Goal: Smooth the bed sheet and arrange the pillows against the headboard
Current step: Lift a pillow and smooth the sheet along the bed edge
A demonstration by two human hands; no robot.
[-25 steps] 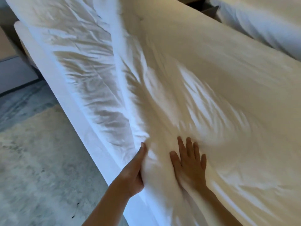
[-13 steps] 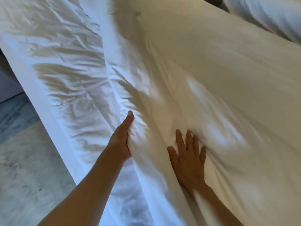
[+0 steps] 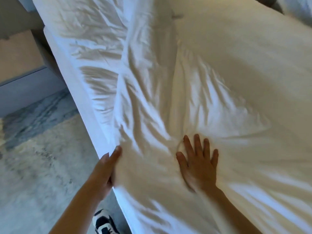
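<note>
1. Head view: a white, creased cotton bed sheet (image 3: pixel 194 85) covers the mattress, which fills most of the frame and runs from the lower middle up to the top edge.
2. The right hand (image 3: pixel 198 163) lies flat on top of the sheet, palm down, fingers (image 3: pixel 196 142) straight and spread; it presses the cloth and grasps nothing.
3. Wrinkles fan out from the right fingertips toward the upper left and upper right; the cloth further right looks smoother.
4. The left hand (image 3: pixel 106 171) is at the mattress's near side edge, with its thumb (image 3: pixel 116 152) laid along the top of the sheet and pointing up the bed.
5. The other left fingers go behind the hanging cloth and are hidden, so whether they clasp the sheet or only rest against it cannot be told.
6. A long raised fold (image 3: pixel 128 92) of the sheet runs from near the left thumb toward the top of the frame.
7. The white vertical side of the mattress (image 3: pixel 70 68) shows below that fold, along the left.
8. A pale grey mottled floor (image 3: pixel 42 166) lies left of the bed.
9. A black-and-white sneaker (image 3: pixel 103 222) stands on the floor beside the mattress edge, under the left forearm.
10. A grey and tan low cabinet (image 3: pixel 22 65) sits at the far left, beside the bed.
11. At the top right corner a blurred white shape shows; what it is cannot be told.
</note>
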